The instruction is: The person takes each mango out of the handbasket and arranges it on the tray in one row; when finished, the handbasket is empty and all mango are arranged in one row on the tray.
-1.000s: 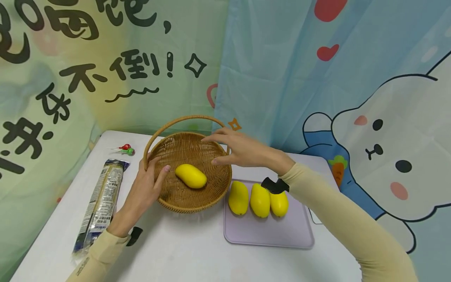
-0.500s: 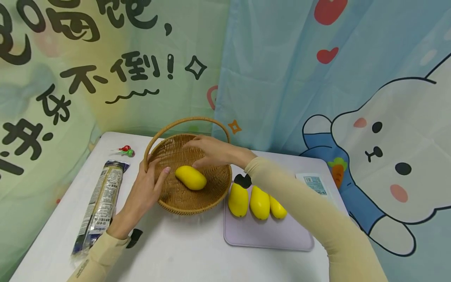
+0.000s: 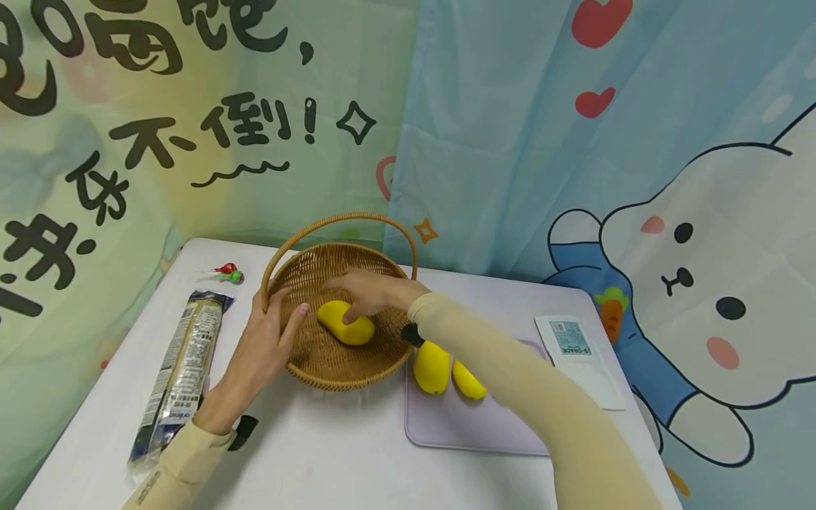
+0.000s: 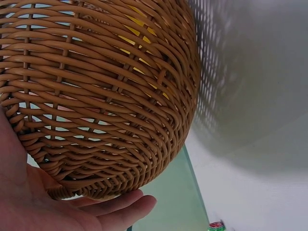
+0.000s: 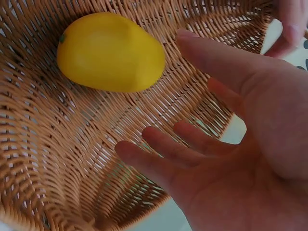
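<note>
A brown wicker basket (image 3: pixel 338 375) with an arched handle stands on the table, and one yellow mango (image 3: pixel 357 333) lies inside it. My left hand (image 3: pixel 258 347) holds the basket's left rim, thumb on the inner side and fingers along the outer weave. From the right, my right hand (image 3: pixel 372 292) reaches over the basket, its fingers spread above the mango. In the right wrist view a gap shows between the thumb and that mango (image 5: pixel 110 53); nothing is in the hand. Through the weave in the left wrist view, some yellow shows.
A lilac tray (image 3: pixel 459 432) lies right of the basket, bearing mangoes (image 3: pixel 431 368) partly hidden by my right sleeve. On the left lie a long plastic packet (image 3: pixel 185 368) and small red and green lollipops (image 3: pixel 231 273). A white packet (image 3: pixel 576 354) is at the right.
My right hand has moved left and down, from the basket's right rim to over the mango. The sleeve now covers more of the tray. My left hand stays on the rim.
</note>
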Demonstrator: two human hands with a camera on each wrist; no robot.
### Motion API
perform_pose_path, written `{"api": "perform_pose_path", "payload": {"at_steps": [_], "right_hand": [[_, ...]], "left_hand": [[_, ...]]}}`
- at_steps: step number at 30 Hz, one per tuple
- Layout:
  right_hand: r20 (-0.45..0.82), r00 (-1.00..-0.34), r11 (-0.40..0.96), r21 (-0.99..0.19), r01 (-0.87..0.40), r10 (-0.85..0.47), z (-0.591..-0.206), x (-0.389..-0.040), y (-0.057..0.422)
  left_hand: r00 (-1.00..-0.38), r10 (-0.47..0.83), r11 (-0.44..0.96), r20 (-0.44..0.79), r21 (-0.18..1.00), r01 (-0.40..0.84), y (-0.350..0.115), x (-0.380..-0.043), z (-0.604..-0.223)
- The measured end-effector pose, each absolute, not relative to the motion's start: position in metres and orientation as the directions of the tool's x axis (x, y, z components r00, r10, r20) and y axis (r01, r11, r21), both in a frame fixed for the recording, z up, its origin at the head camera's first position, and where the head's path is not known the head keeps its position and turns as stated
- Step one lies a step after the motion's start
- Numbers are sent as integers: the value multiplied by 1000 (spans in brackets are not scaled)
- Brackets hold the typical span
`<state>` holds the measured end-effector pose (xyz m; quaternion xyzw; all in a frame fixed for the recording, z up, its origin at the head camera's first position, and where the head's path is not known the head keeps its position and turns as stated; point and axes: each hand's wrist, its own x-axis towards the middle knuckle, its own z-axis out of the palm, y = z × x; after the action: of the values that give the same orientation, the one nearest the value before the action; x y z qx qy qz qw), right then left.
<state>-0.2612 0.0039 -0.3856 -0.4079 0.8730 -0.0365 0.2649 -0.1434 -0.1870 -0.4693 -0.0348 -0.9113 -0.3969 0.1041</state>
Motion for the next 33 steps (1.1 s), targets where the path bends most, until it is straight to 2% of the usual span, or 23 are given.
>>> {"api": "perform_pose_path", "payload": {"at_steps": [21, 33], "right_hand": [[-535, -554, 740, -225, -634, -638, -414, -249, -8], [-520, -587, 747, -165, -644, -621, -422, -243, -17]], "left_hand": [[-975, -35, 684, 220, 717, 137, -186, -142, -470], [-975, -35, 681, 221, 719, 139, -187, -141, -470]]}}
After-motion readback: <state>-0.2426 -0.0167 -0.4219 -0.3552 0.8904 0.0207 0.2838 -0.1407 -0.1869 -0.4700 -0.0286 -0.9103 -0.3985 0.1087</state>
